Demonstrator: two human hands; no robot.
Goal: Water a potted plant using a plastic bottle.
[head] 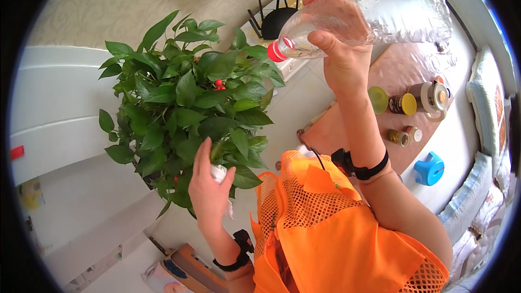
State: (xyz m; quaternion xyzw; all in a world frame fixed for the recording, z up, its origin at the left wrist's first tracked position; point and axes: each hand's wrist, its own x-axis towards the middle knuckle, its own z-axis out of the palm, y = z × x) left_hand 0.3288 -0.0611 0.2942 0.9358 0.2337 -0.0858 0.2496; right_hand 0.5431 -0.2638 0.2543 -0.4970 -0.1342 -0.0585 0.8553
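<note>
A large clear plastic bottle (407, 12) lies nearly sideways in my right hand (346, 59), its red cap (276, 52) pointing left towards the plant's upper right side. Its contents are hard to make out. My left hand (203, 189) is at the lower front of a bushy green potted plant (185, 101), with a crumpled white tissue or cloth (218, 173) between thumb and fingers; part of it shows below the thumb. Leaves surround my left fingertips. Small red berries (219, 84) show among the leaves. The foliage hides most of the pot.
A black router (279, 23) with antennas stands behind the plant. On the right, a low table (390, 63) holds a kettle (427, 97), a yellow-lidded jar (408, 104), a green bowl (377, 100) and small jars. A blue stool (430, 169) stands near a cushioned sofa.
</note>
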